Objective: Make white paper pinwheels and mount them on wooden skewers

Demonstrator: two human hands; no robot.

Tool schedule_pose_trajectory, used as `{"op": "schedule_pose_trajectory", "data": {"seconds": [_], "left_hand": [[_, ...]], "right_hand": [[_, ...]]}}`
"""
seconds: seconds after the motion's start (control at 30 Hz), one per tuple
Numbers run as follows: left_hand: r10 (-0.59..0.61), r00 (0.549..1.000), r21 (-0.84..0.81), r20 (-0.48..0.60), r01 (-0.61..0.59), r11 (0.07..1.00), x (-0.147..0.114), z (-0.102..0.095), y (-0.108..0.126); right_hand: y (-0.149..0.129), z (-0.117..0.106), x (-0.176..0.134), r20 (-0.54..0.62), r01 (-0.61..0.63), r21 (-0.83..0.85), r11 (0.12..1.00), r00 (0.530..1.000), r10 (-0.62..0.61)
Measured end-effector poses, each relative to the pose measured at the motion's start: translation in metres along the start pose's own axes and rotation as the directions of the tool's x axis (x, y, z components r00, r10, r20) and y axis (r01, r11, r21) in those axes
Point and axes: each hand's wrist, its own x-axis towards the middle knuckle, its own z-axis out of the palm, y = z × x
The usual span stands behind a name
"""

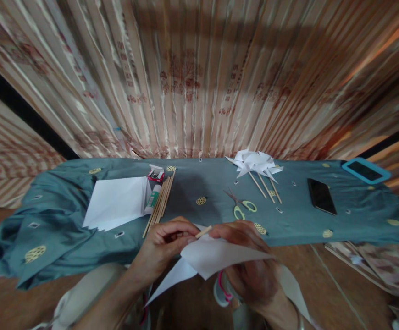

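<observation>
A white paper pinwheel (pixel 220 254) with folded, pointed blades is held up in front of me, over the table's near edge. My left hand (pixel 174 236) is closed, its thumb and fingertips pinching a thin wooden stick (pixel 203 232) that shows at the pinwheel's upper side. Around the paper from the right, my right hand (pixel 246 256) is closed, with its fingertips near the stick's end. The paper hides part of the right fingers. Beyond my hands lie scissors (pixel 241 205) with yellow-green handles, their blades apart.
Left on the green cloth (pixel 199 217) are white paper sheets (pixel 115 201), a glue stick (pixel 152 199), a small red-and-white box (pixel 156 173) and several wooden sticks (pixel 160 204). Finished pinwheels (pixel 256 162), a black phone (pixel 321 196) and a blue-framed device (pixel 366 171) lie right.
</observation>
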Motion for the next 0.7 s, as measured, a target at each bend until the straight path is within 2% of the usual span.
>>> {"op": "schedule_pose_trajectory", "data": {"seconds": [0.17,0.43,0.7], "left_hand": [[0.042,0.999,0.046,-0.005,-0.042,0.998,-0.001,-0.004,0.0],[0.097,0.995,0.107,-0.014,-0.095,0.99,-0.002,-0.008,-0.001],[0.11,0.99,0.14,-0.093,-0.097,0.985,0.003,-0.01,-0.011]], "right_hand": [[-0.001,0.002,-0.001,-0.018,-0.037,0.026,0.999,0.999,0.038],[0.002,0.01,-0.01,0.005,-0.228,0.021,0.973,0.974,0.228],[0.011,0.02,-0.011,0.031,-0.294,0.033,0.955,0.956,0.293]]}}
